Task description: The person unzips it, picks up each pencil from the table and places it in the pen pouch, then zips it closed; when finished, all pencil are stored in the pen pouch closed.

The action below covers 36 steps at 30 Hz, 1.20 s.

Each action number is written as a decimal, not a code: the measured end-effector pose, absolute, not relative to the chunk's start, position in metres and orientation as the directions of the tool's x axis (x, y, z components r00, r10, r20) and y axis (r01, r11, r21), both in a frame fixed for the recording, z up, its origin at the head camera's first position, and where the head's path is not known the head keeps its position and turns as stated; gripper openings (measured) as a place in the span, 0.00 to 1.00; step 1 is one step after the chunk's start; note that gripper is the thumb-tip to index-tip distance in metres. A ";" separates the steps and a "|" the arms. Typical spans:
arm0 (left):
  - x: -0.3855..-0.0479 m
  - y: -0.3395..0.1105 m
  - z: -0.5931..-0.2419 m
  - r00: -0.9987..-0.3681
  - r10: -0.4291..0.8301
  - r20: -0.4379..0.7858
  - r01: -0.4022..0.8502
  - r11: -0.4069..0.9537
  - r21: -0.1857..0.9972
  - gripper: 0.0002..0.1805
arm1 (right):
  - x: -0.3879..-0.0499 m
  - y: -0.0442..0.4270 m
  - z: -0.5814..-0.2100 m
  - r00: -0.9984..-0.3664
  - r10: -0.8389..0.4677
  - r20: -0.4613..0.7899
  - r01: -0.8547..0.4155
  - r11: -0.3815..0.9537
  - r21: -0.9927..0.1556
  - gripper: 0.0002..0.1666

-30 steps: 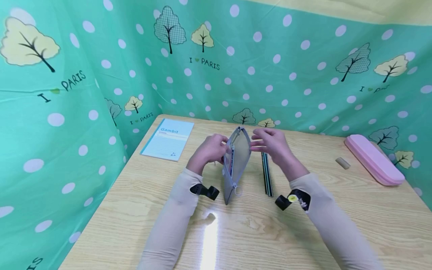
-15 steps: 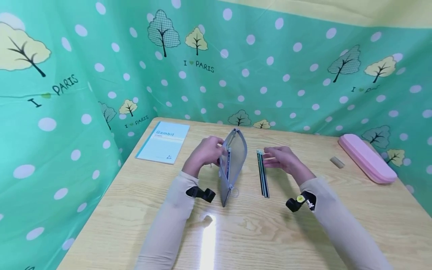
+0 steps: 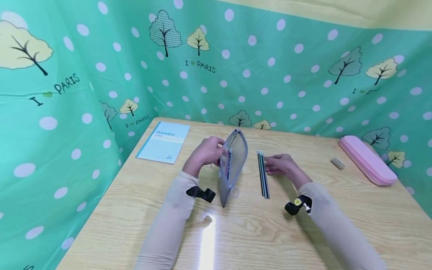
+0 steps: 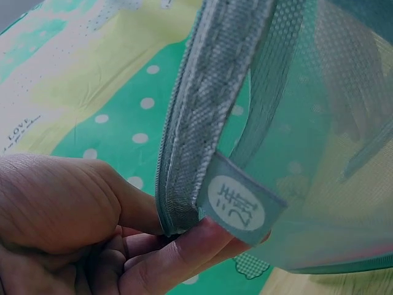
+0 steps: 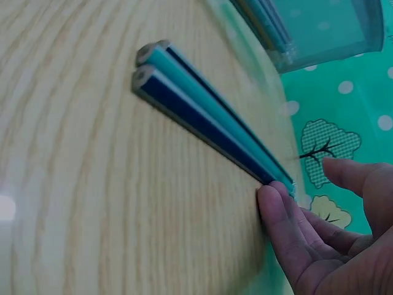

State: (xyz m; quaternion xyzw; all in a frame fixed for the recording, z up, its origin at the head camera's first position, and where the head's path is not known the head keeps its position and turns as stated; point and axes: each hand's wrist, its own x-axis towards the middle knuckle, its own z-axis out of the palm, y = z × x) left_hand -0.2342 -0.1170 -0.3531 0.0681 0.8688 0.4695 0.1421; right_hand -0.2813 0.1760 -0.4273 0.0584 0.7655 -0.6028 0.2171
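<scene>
the left hand (image 3: pixel 206 150) pinches the rim of the gaping pouch (image 3: pixel 240 153). the right hand (image 3: pixel 282 165) is loosely spread, fingertips touching the loose pencils (image 3: pixel 263 178) on the table (image 3: pixel 260 232), right of the pouch. only the left wrist view shows the pouch's printed label (image 4: pixel 236 201); the right wrist view alone shows the three pencils' near ends (image 5: pixel 146 75) clearly.

Sheer mesh pouch (image 3: pixel 239 153) with woven cloth trim (image 4: pixel 218 80), smooth glossy pencils (image 5: pixel 218 120), shiny wood-grain table (image 3: pixel 270 232), smooth plastic-looking case (image 3: pixel 368 160)
</scene>
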 end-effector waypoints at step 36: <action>-0.234 -0.119 -0.353 -0.948 0.262 -0.182 -0.020 0.519 0.855 0.21 | -0.279 0.162 -0.437 -0.978 -0.055 -0.203 0.118 0.656 -0.745 0.25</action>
